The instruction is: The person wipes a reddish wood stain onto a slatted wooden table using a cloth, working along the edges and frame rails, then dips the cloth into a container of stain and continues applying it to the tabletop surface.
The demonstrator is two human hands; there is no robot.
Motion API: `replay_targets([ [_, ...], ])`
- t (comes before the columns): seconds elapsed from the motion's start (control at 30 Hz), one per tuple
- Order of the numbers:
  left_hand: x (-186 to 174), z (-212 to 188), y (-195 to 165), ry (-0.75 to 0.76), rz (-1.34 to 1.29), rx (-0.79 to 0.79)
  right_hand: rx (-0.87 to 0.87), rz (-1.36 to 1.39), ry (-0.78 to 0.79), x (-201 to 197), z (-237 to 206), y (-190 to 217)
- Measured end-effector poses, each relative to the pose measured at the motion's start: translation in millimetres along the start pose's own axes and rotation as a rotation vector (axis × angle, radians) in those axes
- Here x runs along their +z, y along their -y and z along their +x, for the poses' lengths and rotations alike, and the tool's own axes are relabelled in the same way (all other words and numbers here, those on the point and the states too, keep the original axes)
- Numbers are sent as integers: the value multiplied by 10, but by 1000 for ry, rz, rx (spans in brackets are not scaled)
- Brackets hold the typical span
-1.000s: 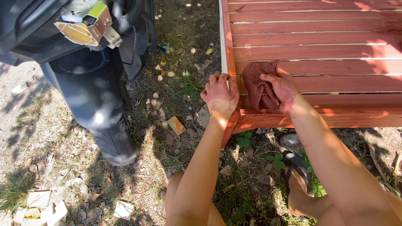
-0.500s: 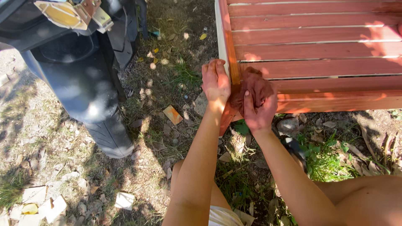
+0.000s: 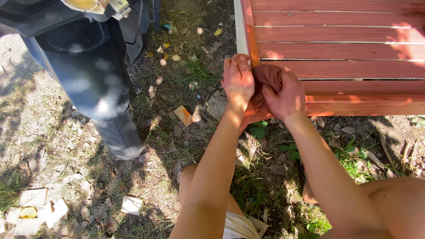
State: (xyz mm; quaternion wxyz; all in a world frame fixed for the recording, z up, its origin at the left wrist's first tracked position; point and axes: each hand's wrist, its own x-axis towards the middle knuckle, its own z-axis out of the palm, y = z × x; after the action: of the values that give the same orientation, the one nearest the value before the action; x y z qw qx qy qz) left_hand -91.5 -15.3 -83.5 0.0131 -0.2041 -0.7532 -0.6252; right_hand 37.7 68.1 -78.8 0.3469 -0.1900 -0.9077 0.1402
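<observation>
A red-brown slatted wooden panel (image 3: 345, 48) fills the upper right, lying low over the ground. At its near left corner my right hand (image 3: 283, 95) presses a brown cloth (image 3: 268, 77) against the wood, fingers closed over it. Beside it, my left hand (image 3: 237, 79) grips the panel's left edge, fingers hooked over the corner. Most of the cloth is hidden under my right hand.
A motorbike's dark mudguard and tyre (image 3: 95, 88) stand at the upper left. The ground is dirt with grass, dry leaves, pale stone fragments (image 3: 40, 212) and an orange scrap (image 3: 183, 115). My bare knees are at the bottom.
My right hand has drawn the cloth from the top of the slats to the panel's near left corner. The view has shifted slightly; my left hand stays on the edge.
</observation>
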Motion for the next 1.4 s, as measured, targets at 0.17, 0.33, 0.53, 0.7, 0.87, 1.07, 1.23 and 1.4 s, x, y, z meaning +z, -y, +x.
replay_targets([
  [0.17,56,8,43,-165,-249,8,257,-109,251,157,701,42],
  [0.33,254,168,127,-72,-306,-76,131,-258,401,77,1000,111],
  [0.53,584,263,385,-66,-43,79,53,-248,583,223,1366,-364],
  [0.7,640,449,285,-103,-4,-30,98,-197,419,789,2552,-689],
  [0.87,600,554,-69,-96,120,-40,127,-128,401,940,3200,-740],
  [1.07,532,760,-667,-116,253,-195,3,-83,388,596,2638,-631],
  [1.23,383,803,-1278,-76,288,-359,-42,-197,747,-142,2247,-234],
  [1.4,185,744,-1843,-79,303,-387,98,-217,1197,-581,2291,4],
])
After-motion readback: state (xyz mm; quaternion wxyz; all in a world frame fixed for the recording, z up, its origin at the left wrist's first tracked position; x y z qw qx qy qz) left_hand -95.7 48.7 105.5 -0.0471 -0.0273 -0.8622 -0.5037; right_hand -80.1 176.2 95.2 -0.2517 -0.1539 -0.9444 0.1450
